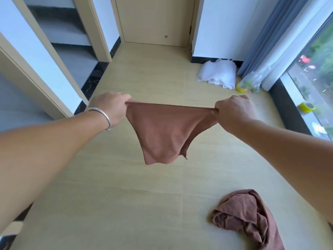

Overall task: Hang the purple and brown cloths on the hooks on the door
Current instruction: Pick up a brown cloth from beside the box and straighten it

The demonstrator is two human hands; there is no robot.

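A brown cloth [165, 130] hangs stretched in the air between my two hands, its top edge taut and its lower part drooping to a point. My left hand [111, 107], with a silver bracelet on the wrist, grips the cloth's left corner. My right hand [234, 110] grips the right corner. A second, purplish-brown cloth [246, 217] lies crumpled on the floor at the lower right. A light wooden door [155, 18] stands shut at the far end of the room; no hooks show on the part in view.
A white bundle of fabric [218, 73] and a clear bag with yellow items [249, 83] lie by the far right wall. Grey curtains [266, 33] hang beside a window on the right. A yellow tape roll [307, 106] sits on the sill. Open doorways line the left.
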